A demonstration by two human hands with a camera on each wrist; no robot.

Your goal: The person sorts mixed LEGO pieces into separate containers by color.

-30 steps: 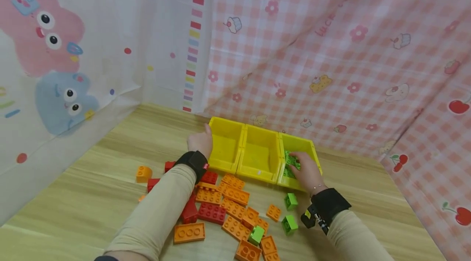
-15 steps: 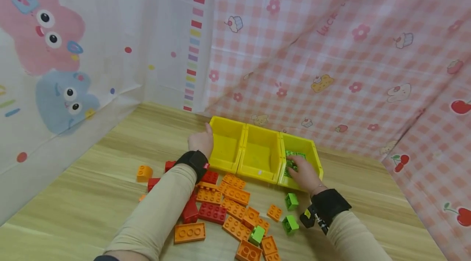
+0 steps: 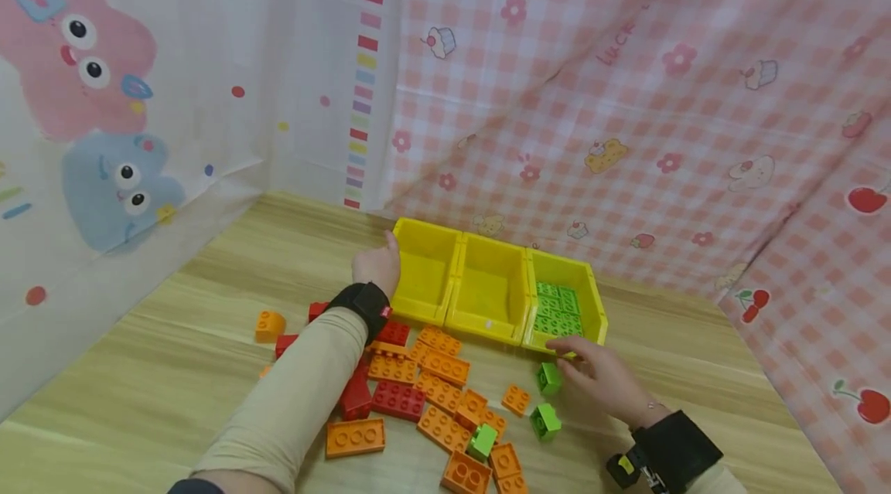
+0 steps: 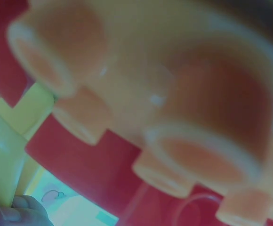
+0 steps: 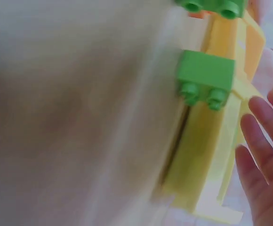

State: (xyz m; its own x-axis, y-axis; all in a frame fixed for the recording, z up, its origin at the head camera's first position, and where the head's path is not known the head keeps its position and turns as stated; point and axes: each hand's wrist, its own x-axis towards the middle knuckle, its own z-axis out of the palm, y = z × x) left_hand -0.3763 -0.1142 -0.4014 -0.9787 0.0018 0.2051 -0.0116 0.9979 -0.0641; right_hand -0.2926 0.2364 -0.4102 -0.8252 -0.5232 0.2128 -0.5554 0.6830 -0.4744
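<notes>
Three yellow bins point(image 3: 489, 285) stand joined in a row. My left hand point(image 3: 376, 266) grips the outer wall of the leftmost one; in the left wrist view its fingers point(image 4: 21, 214) wrap the yellow edge. Green building bricks point(image 3: 557, 310) lie flat in the right bin. My right hand point(image 3: 607, 379) is just in front of that bin, fingers extended and holding nothing. Close by its fingertips sits a loose green brick point(image 3: 548, 378), also seen in the right wrist view with studs point(image 5: 206, 70). Another green brick point(image 3: 546, 422) lies nearer me.
Orange bricks point(image 3: 445, 366) and red bricks point(image 3: 398, 400) are scattered on the wooden surface before the bins, some hidden under my left forearm. A third loose green brick point(image 3: 482, 442) lies among the orange ones. A pink checked cloth point(image 3: 529, 92) hangs behind the bins.
My right hand has come out of the right bin, moving toward me over its front edge, and the green bricks inside now show fully. The left hand stays on the bin.
</notes>
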